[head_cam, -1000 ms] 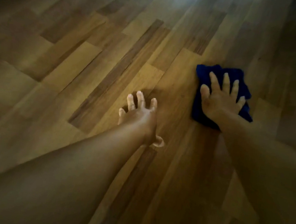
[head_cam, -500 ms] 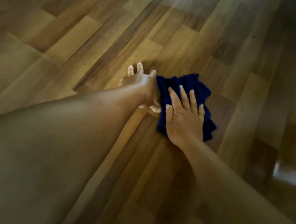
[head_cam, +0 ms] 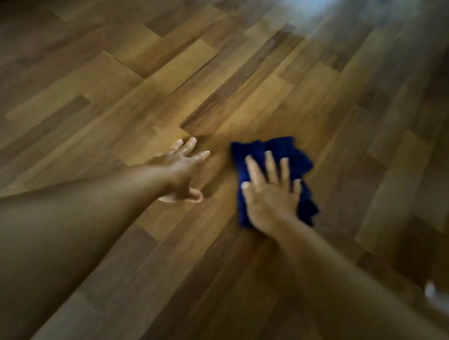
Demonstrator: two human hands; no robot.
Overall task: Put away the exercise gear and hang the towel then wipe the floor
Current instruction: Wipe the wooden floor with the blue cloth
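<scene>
Looking from the left of the frame, the upper left corner is so dark that nothing there can be told apart. A bare forearm comes in from the lower left edge, its upper part cut off, and ends at the left hand (head_cam: 181, 170) in the middle of the picture. That hand lies flat, palm down, on the wooden floor (head_cam: 97, 98), fingers spread and straight, thumb out to the side, with nothing in it. Whether the palm truly presses the boards or only the fingertips do is hard to say through the blur.

Just beside it to the right, with a strip of bare board between, lies the blue cloth (head_cam: 302, 159), crumpled. The right hand (head_cam: 271, 192) rests flat on top of it, fingers stretched out and slightly apart, pressing rather than clutching; much of the cloth is hidden beneath the palm.

At the top centre a pale glare washes out the boards. Low on the right edge a small whitish shape (head_cam: 432, 291) shows, too smeared to name, and the upper right corner is dark.
</scene>
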